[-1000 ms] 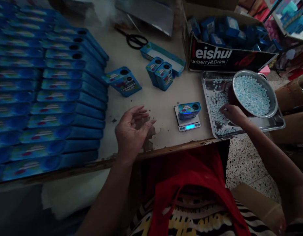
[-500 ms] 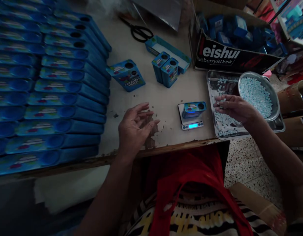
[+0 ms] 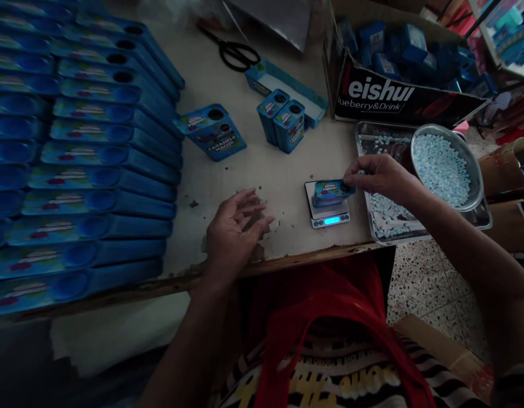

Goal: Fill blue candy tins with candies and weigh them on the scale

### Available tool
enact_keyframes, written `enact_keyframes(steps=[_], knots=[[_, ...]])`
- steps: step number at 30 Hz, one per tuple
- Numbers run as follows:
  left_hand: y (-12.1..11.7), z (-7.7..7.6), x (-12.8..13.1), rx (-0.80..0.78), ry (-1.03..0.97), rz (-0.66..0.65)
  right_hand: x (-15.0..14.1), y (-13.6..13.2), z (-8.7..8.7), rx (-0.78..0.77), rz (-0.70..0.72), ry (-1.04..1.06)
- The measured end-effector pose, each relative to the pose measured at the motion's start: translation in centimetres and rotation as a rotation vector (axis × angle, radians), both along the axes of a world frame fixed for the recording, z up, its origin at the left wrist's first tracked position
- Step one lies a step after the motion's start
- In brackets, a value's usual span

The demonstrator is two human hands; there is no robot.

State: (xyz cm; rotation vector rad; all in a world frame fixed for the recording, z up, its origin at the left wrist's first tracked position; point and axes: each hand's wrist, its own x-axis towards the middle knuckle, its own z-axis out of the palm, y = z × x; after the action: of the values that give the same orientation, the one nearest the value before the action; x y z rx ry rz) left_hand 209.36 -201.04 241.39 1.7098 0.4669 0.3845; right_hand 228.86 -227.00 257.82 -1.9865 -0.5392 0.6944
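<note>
My right hand is pinched over the dark hole of a small blue candy box, with pale candies between its fingers. The box rests on a small digital scale whose display glows blue. Whether the fingertips touch the box I cannot tell. My left hand hovers near the table's front edge, fingers apart, holding nothing. Right of the scale, a metal tray holds loose pale blue candies and a metal bowl full of the same candies.
Rows of blue boxes fill the table's left side. One candy box and a pair of candy boxes stand mid-table, near a shallow blue tray and black scissors. Behind the metal tray sits a carton of blue boxes.
My right hand has moved left with candies, from above the metal tray to the hole of the box on the scale. My left hand has hardly moved. The view has shifted slightly.
</note>
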Motion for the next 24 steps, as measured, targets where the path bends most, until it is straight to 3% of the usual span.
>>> enact_keyframes(steps=[7, 12, 15, 18, 21, 24], knots=[[0.3, 0.0, 0.1, 0.0, -0.011, -0.002, -0.7, 0.0, -0.1, -0.089, 0.031, -0.109], [0.6, -0.2, 0.1, 0.023, -0.008, -0.004, -0.9, 0.3, 0.0, -0.068, -0.061, -0.107], [0.7, -0.1, 0.2, 0.042, -0.036, -0.013, -0.3, -0.5, -0.4, 0.032, -0.181, 0.001], [0.8, 0.1, 0.4, 0.038, -0.054, -0.029, 0.7, -2.9, -1.5, 0.156, -0.388, 0.185], [0.9, 0.3, 0.4, 0.05, -0.049, -0.041, 0.9, -5.8, -2.7, 0.166, -0.609, 0.369], [0.8, 0.4, 0.6, 0.073, -0.042, -0.046, 0.2, -7.5, -2.5, 0.168, -0.663, 0.491]])
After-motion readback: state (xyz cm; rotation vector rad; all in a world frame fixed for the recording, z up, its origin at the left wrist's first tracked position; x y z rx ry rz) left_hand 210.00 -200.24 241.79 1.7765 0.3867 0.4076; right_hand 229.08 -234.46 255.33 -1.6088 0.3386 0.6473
